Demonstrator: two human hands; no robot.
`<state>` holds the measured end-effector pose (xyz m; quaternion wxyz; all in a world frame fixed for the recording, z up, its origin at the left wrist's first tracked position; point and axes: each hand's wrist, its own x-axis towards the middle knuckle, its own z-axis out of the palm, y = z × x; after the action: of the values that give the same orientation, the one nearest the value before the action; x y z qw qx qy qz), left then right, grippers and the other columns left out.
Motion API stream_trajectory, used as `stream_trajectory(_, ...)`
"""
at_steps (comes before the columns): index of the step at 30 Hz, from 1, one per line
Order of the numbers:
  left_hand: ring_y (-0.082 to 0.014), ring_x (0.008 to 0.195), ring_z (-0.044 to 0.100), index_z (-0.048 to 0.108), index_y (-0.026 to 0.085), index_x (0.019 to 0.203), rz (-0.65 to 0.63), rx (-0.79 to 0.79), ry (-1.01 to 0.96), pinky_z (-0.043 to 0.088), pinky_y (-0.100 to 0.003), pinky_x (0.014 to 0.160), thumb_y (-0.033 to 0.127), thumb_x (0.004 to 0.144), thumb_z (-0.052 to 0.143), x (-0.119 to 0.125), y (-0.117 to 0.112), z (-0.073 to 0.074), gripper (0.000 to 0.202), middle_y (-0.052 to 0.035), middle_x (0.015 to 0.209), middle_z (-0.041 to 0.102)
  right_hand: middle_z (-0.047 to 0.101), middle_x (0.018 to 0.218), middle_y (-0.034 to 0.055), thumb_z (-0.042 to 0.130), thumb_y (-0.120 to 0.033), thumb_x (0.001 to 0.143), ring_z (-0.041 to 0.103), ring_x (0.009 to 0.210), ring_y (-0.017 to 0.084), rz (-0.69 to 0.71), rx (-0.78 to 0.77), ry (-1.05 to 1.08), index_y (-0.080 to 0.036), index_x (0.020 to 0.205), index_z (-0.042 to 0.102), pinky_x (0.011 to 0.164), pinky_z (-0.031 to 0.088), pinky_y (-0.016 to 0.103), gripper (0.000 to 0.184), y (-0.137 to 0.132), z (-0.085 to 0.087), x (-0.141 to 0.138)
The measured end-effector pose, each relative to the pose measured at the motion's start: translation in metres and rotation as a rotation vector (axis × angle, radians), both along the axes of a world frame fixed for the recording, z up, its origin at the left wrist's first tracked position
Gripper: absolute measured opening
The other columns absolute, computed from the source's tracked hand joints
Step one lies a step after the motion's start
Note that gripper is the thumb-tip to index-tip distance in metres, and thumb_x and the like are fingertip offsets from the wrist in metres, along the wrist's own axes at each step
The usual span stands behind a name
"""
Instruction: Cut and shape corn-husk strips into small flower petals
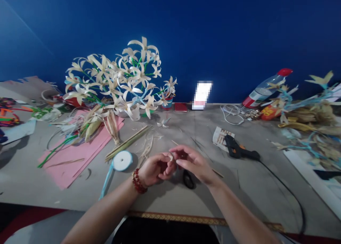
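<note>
My left hand (157,168), with red beads at the wrist, pinches a small, pale, curled petal (171,158) between thumb and fingers. Close against it on the right is my right hand (193,163), its thumb and forefinger apart beside the petal. Whether those fingertips touch it, I cannot tell. Dark scissors (188,180) lie partly hidden under my right hand. Left of my hands sits a white spool (122,160) with light blue tape trailing toward the front. Thin dry strips (147,148) lie just beyond my hands.
Pale handmade flowers (133,73) stand in cups at the back. Pink paper sheets (71,162) with dry husks lie left. A black glue gun (239,149) with its cord lies right, near a tilted bottle (262,91). A blurred bright rectangle (202,94) stands against the blue wall.
</note>
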<state>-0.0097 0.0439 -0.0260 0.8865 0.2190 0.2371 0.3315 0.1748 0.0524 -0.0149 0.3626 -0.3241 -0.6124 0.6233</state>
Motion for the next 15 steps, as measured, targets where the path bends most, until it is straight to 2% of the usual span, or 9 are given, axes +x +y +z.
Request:
stream_trajectory(2, -0.0078, 0.043, 0.034, 0.055, 0.013, 0.062, -0.105, -0.097, -0.094, 0.013, -0.014, 0.034, 0.022, 0.07, 0.058, -0.002, 0.001, -0.001, 0.012, -0.0012, 0.05, 0.046, 0.069, 0.088, 0.0034, 0.061, -0.028, 0.087, 0.064, 0.081, 0.016, 0.042, -0.086, 0.044, -0.02, 0.105, 0.064, 0.067, 0.048, 0.025, 0.02, -0.002, -0.001, -0.002)
stream_trajectory(4, -0.0077, 0.044, 0.034, 0.055, 0.012, 0.061, -0.17, -0.165, -0.13, 0.013, -0.012, 0.032, 0.022, 0.07, 0.058, -0.004, 0.001, -0.004, 0.013, -0.0021, 0.05, 0.046, 0.071, 0.083, 0.003, 0.064, -0.031, 0.087, 0.064, 0.074, 0.015, 0.051, -0.142, 0.049, -0.019, 0.095, 0.064, 0.061, 0.045, 0.023, 0.014, -0.002, -0.001, -0.004)
stream_trajectory(7, -0.0081, 0.044, 0.035, 0.056, 0.012, 0.061, -0.236, -0.213, -0.14, 0.015, -0.012, 0.031, 0.022, 0.069, 0.058, -0.006, 0.001, -0.008, 0.013, -0.0029, 0.05, 0.047, 0.07, 0.077, 0.0018, 0.068, -0.034, 0.084, 0.065, 0.072, 0.014, 0.036, -0.18, 0.057, -0.018, 0.084, 0.062, 0.061, 0.044, 0.023, 0.017, -0.002, -0.001, -0.005)
stream_trajectory(12, -0.0091, 0.045, 0.038, 0.057, 0.012, 0.062, -0.253, -0.244, -0.143, 0.02, -0.012, 0.03, 0.023, 0.071, 0.056, -0.006, 0.0, -0.013, 0.014, -0.0033, 0.052, 0.049, 0.069, 0.077, 0.0021, 0.071, -0.037, 0.083, 0.066, 0.075, 0.016, 0.048, -0.209, 0.072, -0.018, 0.081, 0.061, 0.07, 0.048, 0.027, 0.021, -0.005, 0.001, -0.005)
stream_trajectory(15, -0.0091, 0.045, 0.04, 0.057, 0.011, 0.062, -0.253, -0.268, -0.143, 0.02, -0.011, 0.029, 0.022, 0.071, 0.056, -0.006, 0.001, -0.013, 0.014, -0.0032, 0.052, 0.05, 0.068, 0.076, 0.0017, 0.072, -0.038, 0.081, 0.063, 0.072, 0.015, 0.038, -0.208, 0.049, -0.018, 0.08, 0.061, 0.067, 0.047, 0.025, 0.023, -0.005, 0.003, -0.006)
